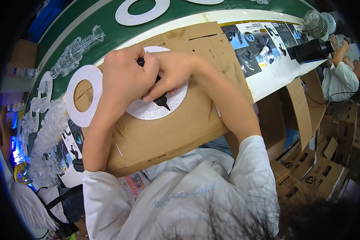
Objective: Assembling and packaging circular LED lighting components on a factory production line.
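Observation:
Both my hands meet over a flattened brown cardboard box (180,132) in front of me. My left hand (126,76) is closed in a fist against the black part, whose upper end shows beside its thumb. Lower and to the right, my right hand (172,74) wraps its fingers round the same black part (162,102). A pointed black end sticks out below the fingers; its exact kind is hidden. Under the hands lies a white speckled ring (148,113), its centre mostly covered. A second white ring (73,102) rests left of my left wrist.
Clear plastic pieces (48,140) heap up on the left, with more on the green belt (104,44). Another white ring (142,18) lies on the belt. At right are printed cards (248,48), a black container (312,51), a fan (317,23) and cartons (320,176). Other people sit at both sides.

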Motion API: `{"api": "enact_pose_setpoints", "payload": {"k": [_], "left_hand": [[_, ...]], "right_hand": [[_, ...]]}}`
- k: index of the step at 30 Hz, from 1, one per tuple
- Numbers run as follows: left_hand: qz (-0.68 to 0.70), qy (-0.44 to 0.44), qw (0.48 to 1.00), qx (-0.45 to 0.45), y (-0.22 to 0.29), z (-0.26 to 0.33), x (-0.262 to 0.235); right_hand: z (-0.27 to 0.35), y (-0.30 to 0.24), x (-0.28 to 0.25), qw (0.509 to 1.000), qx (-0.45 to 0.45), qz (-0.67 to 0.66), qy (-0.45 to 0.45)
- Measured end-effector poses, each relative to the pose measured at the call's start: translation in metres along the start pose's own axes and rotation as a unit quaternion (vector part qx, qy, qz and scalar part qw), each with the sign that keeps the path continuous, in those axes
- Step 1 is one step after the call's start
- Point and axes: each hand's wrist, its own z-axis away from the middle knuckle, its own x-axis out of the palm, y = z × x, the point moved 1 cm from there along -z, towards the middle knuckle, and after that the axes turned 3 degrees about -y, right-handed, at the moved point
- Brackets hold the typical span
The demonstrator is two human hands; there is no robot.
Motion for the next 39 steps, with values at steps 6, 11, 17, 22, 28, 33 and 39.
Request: {"api": "enact_pose_setpoints", "payload": {"k": [6, 11, 17, 22, 28, 33, 39], "left_hand": [[0.009, 0.007, 1.0, 0.01, -0.004, 0.001, 0.004], [0.018, 0.013, 1.0, 0.004, -0.007, 0.001, 0.005], [0.005, 0.011, 1.0, 0.008, -0.008, 0.001, 0.005], [0.021, 0.021, 1.0, -0.004, 0.001, -0.001, -0.001], [0.034, 0.023, 0.999, -0.017, 0.003, -0.006, 0.005], [0.035, 0.027, 0.999, -0.003, -0.001, -0.005, 0.009], [0.037, 0.024, 0.999, -0.005, -0.006, -0.004, 0.012]], "right_hand": [[-0.001, 0.002, -0.001, 1.0, -0.003, 0.006, -0.005], [-0.005, 0.008, -0.001, 1.0, -0.023, -0.002, -0.011], [-0.003, 0.006, -0.002, 1.0, -0.007, -0.003, -0.018], [-0.002, 0.003, -0.003, 0.999, -0.045, 0.011, 0.0], [0.013, -0.014, -0.008, 0.998, -0.003, 0.038, 0.04], [0.012, -0.009, -0.007, 0.999, 0.014, 0.02, 0.032], [0.007, -0.005, -0.008, 0.999, 0.016, 0.02, 0.024]]}}
